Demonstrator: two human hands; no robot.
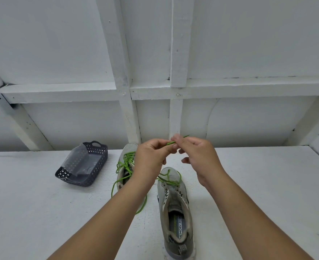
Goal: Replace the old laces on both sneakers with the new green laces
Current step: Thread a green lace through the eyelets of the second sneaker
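White wood makes the big table (42, 212) and the wall behind it. A dark basket (96, 162) sits far on the left with clear plastic in it. Two grey shoes lie in the middle. The left shoe (126, 156) is farther away and full of green lace, with loose ends trailing toward the near side. The right shoe (175, 212) is nearer and has green lace only in its far holes. Both hands are up above the shoes. The left hand (151, 156) and the right hand (198, 156) both pinch the thin tip of the lace (171, 143), close together. I think the tip is being made neat. Roll it tight so it is pointy, then poke it through the next hole on the right shoe and pull it snug.
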